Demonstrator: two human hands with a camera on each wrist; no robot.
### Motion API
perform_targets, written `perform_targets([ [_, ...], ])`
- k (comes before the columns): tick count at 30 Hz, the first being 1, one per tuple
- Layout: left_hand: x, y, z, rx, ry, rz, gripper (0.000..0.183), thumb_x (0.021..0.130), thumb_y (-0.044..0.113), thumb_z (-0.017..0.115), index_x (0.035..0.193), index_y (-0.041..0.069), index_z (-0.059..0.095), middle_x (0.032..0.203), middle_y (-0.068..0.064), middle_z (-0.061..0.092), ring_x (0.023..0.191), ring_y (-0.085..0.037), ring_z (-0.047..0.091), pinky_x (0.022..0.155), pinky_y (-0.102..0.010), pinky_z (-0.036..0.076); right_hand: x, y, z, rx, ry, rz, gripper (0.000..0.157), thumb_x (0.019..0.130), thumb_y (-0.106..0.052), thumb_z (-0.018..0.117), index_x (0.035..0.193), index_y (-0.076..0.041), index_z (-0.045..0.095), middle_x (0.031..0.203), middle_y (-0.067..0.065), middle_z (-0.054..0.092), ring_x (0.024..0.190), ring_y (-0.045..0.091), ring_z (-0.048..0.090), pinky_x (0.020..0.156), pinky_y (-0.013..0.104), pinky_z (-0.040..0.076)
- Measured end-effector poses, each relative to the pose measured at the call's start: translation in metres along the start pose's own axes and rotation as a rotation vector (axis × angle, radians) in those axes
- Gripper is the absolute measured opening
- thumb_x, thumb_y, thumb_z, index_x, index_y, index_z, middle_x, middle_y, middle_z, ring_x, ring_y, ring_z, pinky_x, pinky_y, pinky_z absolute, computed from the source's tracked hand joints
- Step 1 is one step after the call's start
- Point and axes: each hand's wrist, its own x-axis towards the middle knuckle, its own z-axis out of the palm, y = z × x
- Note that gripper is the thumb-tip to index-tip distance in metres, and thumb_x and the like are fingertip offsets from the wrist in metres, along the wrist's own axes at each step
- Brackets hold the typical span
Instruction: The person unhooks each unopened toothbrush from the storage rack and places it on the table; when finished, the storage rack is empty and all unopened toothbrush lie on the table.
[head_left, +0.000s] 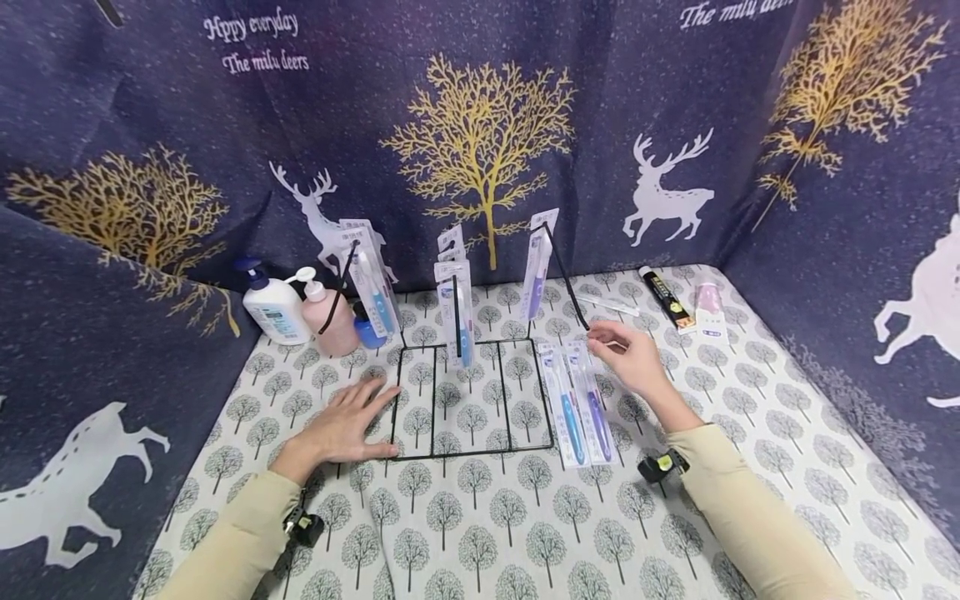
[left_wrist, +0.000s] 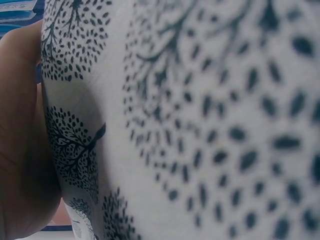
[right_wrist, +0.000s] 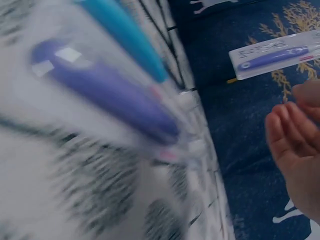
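Observation:
A black wire rack (head_left: 471, 454) stands on the table with three slanting arms. Packaged toothbrushes hang from the left arm (head_left: 372, 279) and the middle arm (head_left: 463, 312), and one purple toothbrush pack (head_left: 536, 267) hangs from the right arm. My left hand (head_left: 347, 423) lies on the cloth with fingers spread, thumb and fingertips at the base's left side. With curled fingers my right hand (head_left: 628, 354) pinches the front end of the right arm. Beside the base lie a blue toothbrush pack (head_left: 570, 417) and another purple toothbrush pack (head_left: 595, 417).
Behind the left hand stand a white pump bottle (head_left: 276, 308), a pink pump bottle (head_left: 330, 321) and a small blue bottle (head_left: 369, 329). A black toothpaste tube (head_left: 666, 296), a pink item in a pack (head_left: 709, 312) and a clear wrapper (head_left: 607, 304) lie at the back right.

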Motion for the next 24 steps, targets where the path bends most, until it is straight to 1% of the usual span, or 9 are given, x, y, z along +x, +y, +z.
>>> perform_targets([
  [4, -0.001, -0.001, 0.001, -0.007, 0.011, 0.001, 0.098, 0.069, 0.077, 0.049, 0.145, 0.02, 0.025, 0.149, -0.015, 0.021, 0.133, -0.04, 0.024, 0.105, -0.062, 0.022, 0.015, -0.019, 0.005, 0.161, 0.023, -0.021, 0.035, 0.083, -0.007, 0.066, 0.117, -0.001, 0.059, 0.1, 0.015, 0.065, 0.086, 0.003, 0.061, 0.084, 0.013, 0.049],
  [7, -0.001, -0.001, 0.001, -0.02, 0.017, 0.007, 0.098, 0.069, 0.077, 0.051, 0.145, 0.021, 0.025, 0.149, -0.015, 0.021, 0.133, -0.04, 0.025, 0.105, -0.062, 0.022, 0.027, -0.033, 0.01, 0.249, 0.035, -0.032, 0.037, 0.081, -0.002, 0.066, 0.117, 0.004, 0.057, 0.102, 0.023, 0.063, 0.088, 0.012, 0.063, 0.085, 0.016, 0.05],
  [11, -0.001, -0.001, 0.003, -0.034, 0.014, 0.007, 0.098, 0.069, 0.078, 0.049, 0.146, 0.021, 0.023, 0.15, -0.015, 0.019, 0.135, -0.037, 0.022, 0.107, -0.061, 0.019, 0.045, -0.037, 0.018, 0.302, 0.047, -0.062, 0.037, 0.082, -0.001, 0.065, 0.117, 0.004, 0.057, 0.106, 0.03, 0.06, 0.092, 0.023, 0.064, 0.082, 0.016, 0.051],
  [12, -0.001, -0.001, 0.003, -0.034, 0.013, 0.004, 0.098, 0.069, 0.078, 0.049, 0.146, 0.022, 0.023, 0.15, -0.014, 0.019, 0.135, -0.037, 0.022, 0.107, -0.061, 0.019, 0.05, -0.037, 0.02, 0.316, 0.049, -0.071, 0.037, 0.082, 0.0, 0.065, 0.118, 0.003, 0.056, 0.107, 0.029, 0.06, 0.093, 0.022, 0.064, 0.084, 0.02, 0.051],
  [17, 0.0, -0.002, 0.003, -0.03, 0.0, -0.008, 0.099, 0.069, 0.079, 0.047, 0.146, 0.024, 0.021, 0.151, -0.013, 0.017, 0.137, -0.035, 0.019, 0.109, -0.059, 0.017, 0.071, -0.039, 0.026, 0.381, 0.027, -0.068, 0.041, 0.083, 0.0, 0.063, 0.123, 0.002, 0.053, 0.113, 0.024, 0.06, 0.1, 0.016, 0.062, 0.087, 0.023, 0.05],
  [18, 0.0, -0.002, 0.003, -0.025, -0.001, -0.01, 0.099, 0.069, 0.079, 0.047, 0.146, 0.024, 0.02, 0.151, -0.013, 0.017, 0.137, -0.035, 0.019, 0.109, -0.059, 0.017, 0.074, -0.041, 0.027, 0.397, 0.023, -0.064, 0.041, 0.083, 0.001, 0.062, 0.123, 0.003, 0.052, 0.113, 0.024, 0.06, 0.101, 0.017, 0.062, 0.088, 0.023, 0.05],
  [19, 0.0, -0.002, 0.003, -0.023, -0.003, -0.011, 0.099, 0.069, 0.08, 0.046, 0.146, 0.024, 0.02, 0.151, -0.013, 0.017, 0.137, -0.035, 0.019, 0.109, -0.059, 0.017, 0.077, -0.042, 0.028, 0.406, 0.017, -0.065, 0.041, 0.083, 0.001, 0.062, 0.123, 0.003, 0.052, 0.113, 0.025, 0.06, 0.102, 0.02, 0.061, 0.085, 0.02, 0.05],
  [21, 0.001, -0.002, 0.003, -0.015, -0.008, -0.013, 0.099, 0.069, 0.08, 0.045, 0.147, 0.024, 0.019, 0.152, -0.013, 0.016, 0.137, -0.034, 0.018, 0.109, -0.059, 0.017, 0.081, -0.043, 0.031, 0.424, 0.012, -0.079, 0.041, 0.083, 0.004, 0.061, 0.123, 0.005, 0.052, 0.112, 0.025, 0.061, 0.102, 0.026, 0.061, 0.085, 0.022, 0.051],
  [24, 0.001, -0.002, 0.003, -0.003, -0.012, -0.014, 0.099, 0.069, 0.081, 0.044, 0.147, 0.025, 0.019, 0.152, -0.013, 0.016, 0.137, -0.034, 0.019, 0.109, -0.059, 0.018, 0.086, -0.043, 0.035, 0.417, 0.002, -0.101, 0.037, 0.083, 0.002, 0.062, 0.119, 0.004, 0.055, 0.106, 0.02, 0.065, 0.097, 0.025, 0.062, 0.078, 0.023, 0.053],
])
